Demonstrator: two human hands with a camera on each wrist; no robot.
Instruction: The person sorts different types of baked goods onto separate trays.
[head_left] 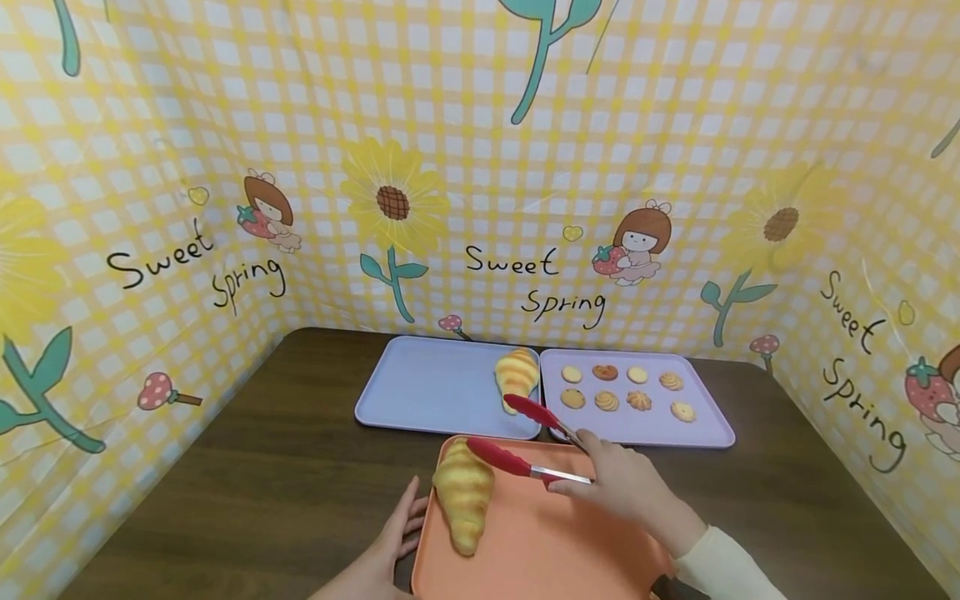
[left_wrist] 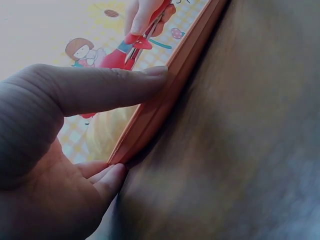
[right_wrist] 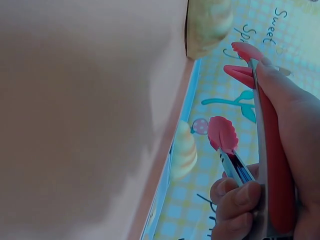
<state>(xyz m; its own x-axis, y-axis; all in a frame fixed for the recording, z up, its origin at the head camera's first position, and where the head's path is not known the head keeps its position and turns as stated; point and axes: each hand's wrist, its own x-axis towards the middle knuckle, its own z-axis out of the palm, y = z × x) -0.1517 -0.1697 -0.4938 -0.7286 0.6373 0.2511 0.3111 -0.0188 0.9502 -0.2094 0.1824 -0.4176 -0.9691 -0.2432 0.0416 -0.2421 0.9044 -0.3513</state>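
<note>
My right hand (head_left: 622,479) grips a pair of tongs (right_wrist: 277,170) with red tips and red handle grips. The tongs are spread apart. One red tip overlaps the upper end of a croissant-shaped bread (head_left: 465,500) lying at the left of an orange tray (head_left: 555,550). The other tip overlaps the lower end of a second, striped croissant-shaped bread (head_left: 516,375) on the blue tray behind. At the orange tray's left side is my left hand (head_left: 386,542), its fingers spread and fairly straight. The left wrist view shows its thumb and fingertips (left_wrist: 112,180) right at the tray's edge.
The light blue tray (head_left: 427,383) stands at the back, side by side with a lilac tray (head_left: 697,425) bearing several cookies (head_left: 606,400). All stand on a dark wooden table (head_left: 225,500). A yellow checked cloth (head_left: 465,100) with printed sunflowers walls in the back and sides.
</note>
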